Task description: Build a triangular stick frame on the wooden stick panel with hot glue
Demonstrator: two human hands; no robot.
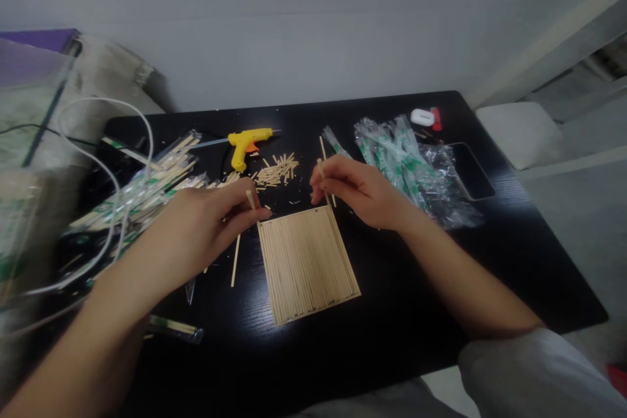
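Note:
A square panel of wooden chopsticks [309,264], laid side by side, lies flat on the black table. At its far left corner my left hand [215,219] pinches a chopstick piece [251,200] that stands tilted up. My right hand [360,189] grips another chopstick piece [321,168] at the far right corner, its fingers closed around it. Both lower ends appear to meet the panel's corners; I cannot tell whether they are fixed there. One loose chopstick [236,261] lies below my left hand, and another thin stick [322,147] shows behind my right fingers.
A yellow glue gun [245,145] rests behind a pile of short stick offcuts [278,170]. Wrapped chopsticks [147,183] and a white cable [115,192] crowd the left. Empty plastic wrappers [396,150], a phone [471,171] and a white earbud case [422,117] lie at right.

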